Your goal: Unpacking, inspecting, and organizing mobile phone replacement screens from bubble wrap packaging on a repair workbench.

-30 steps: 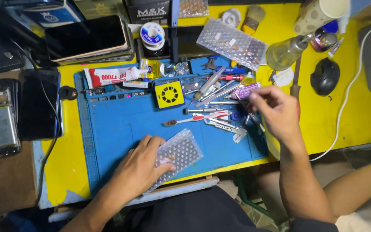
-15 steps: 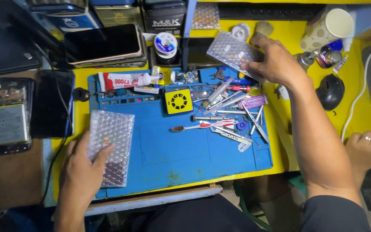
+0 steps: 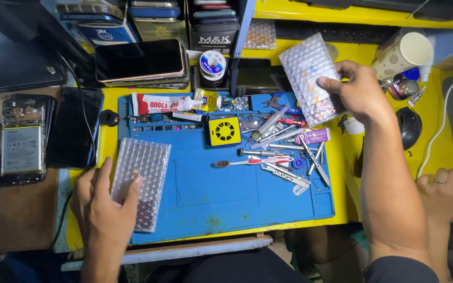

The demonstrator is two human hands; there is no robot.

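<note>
On the near left of the blue repair mat (image 3: 226, 194), the left hand (image 3: 103, 207) lies flat over a bubble-wrap pouch (image 3: 141, 181), fingers spread and pressing it to the mat, thumb along its right edge; a small dark part seems to sit inside, though it is too blurred to name. At the far right, the right hand (image 3: 360, 94) holds a second bubble-wrap pouch (image 3: 309, 73) lifted above the yellow bench (image 3: 352, 173), pinched between thumb and fingers, with something coloured showing through the wrap. Both pouches look closed, so by my reading the sorting or unpacking has barely begun: one pouch is set down, the other is picked up, and nothing has been taken out. Between the hands lie tweezers (image 3: 315, 162), a toothbrush (image 3: 250, 162), a small yellow fan (image 3: 225, 131) and a glue tube (image 3: 163, 103). An opened phone (image 3: 22, 141) rests well off to the left. Another person's hand (image 3: 446, 191), wearing rings, rests at the near right edge.
</note>
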